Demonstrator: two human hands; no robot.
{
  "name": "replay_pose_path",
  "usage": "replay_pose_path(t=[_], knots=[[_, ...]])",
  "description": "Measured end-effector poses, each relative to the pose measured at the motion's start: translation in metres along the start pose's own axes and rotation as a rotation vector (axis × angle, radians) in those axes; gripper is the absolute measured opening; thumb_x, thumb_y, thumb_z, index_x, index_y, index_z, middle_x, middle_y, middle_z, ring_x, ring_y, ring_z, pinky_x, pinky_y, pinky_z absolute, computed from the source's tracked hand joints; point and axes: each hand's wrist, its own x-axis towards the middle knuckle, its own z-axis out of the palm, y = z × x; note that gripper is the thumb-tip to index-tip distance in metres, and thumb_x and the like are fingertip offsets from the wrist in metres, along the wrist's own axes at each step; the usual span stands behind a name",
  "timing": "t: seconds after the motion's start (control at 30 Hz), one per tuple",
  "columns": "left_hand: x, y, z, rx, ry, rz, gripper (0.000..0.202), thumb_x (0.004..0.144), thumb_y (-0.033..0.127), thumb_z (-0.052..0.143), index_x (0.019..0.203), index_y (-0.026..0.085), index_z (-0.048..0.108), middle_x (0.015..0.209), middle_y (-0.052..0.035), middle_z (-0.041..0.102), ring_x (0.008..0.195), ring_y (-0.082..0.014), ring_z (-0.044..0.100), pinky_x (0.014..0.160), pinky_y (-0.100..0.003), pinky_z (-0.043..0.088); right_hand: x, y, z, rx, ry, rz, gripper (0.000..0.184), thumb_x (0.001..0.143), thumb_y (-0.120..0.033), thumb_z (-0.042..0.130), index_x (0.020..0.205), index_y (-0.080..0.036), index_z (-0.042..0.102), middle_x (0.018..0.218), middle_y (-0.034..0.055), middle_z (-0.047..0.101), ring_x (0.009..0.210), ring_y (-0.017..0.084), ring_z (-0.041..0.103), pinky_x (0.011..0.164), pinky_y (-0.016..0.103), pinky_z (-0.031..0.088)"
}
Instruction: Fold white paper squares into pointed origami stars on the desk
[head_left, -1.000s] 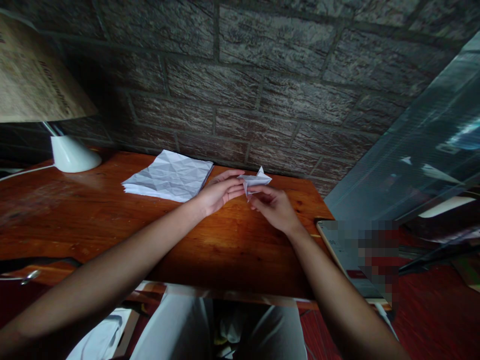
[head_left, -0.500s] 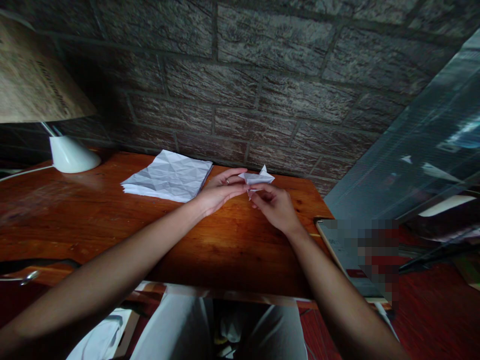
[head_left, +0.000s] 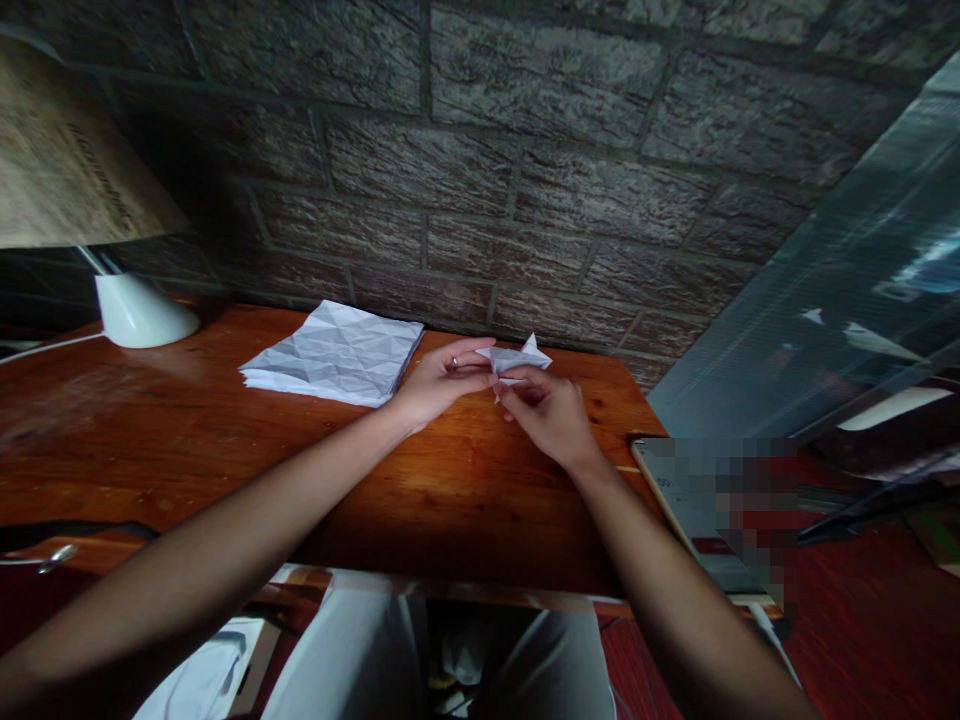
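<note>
Near the far edge of the worktop [head_left: 450, 510], toward its far right corner, the right hand [head_left: 551, 415] pinches the folded paper [head_left: 516, 358] narrowly; the left hand [head_left: 442, 385] holds its left end between thumb and fingers. Wood stretches from them to the near edge. Left along the far edge lies a paper stack [head_left: 334, 350]. The lampshade [head_left: 82, 160] bears lettering (too blurred to read).
</note>
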Motion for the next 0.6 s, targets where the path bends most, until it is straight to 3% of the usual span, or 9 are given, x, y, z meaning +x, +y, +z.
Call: replay_pose_path(t=[0.27, 0.6], knots=[[-0.0001, -0.0031, -0.0019, -0.013, -0.001, -0.037, 0.055, 0.066, 0.019, 0.095, 0.118, 0.019, 0.078, 0.103, -0.0058, 0.081, 0.095, -0.0189, 0.075, 0.100, -0.037, 0.052, -0.0004, 0.0006, -0.0003, -0.022, -0.023, -0.013, 0.020, 0.093, -0.043, 0.068, 0.099, -0.026, 0.076, 0.074, 0.0015, 0.079, 0.060, 0.020, 0.075, 0.061, 0.029, 0.056], [-0.0003, -0.0037, -0.0004, 0.056, 0.011, -0.011, 0.055, 0.066, 0.017, 0.091, 0.119, 0.018, 0.076, 0.102, -0.0051, 0.080, 0.092, -0.0179, 0.075, 0.096, -0.035, 0.055, -0.0010, -0.0035, 0.0016, -0.185, 0.038, -0.008, 0.013, 0.090, -0.030, 0.066, 0.096, -0.027, 0.076, 0.071, 0.0000, 0.079, 0.068, 0.023, 0.079, 0.068, 0.030, 0.055]])
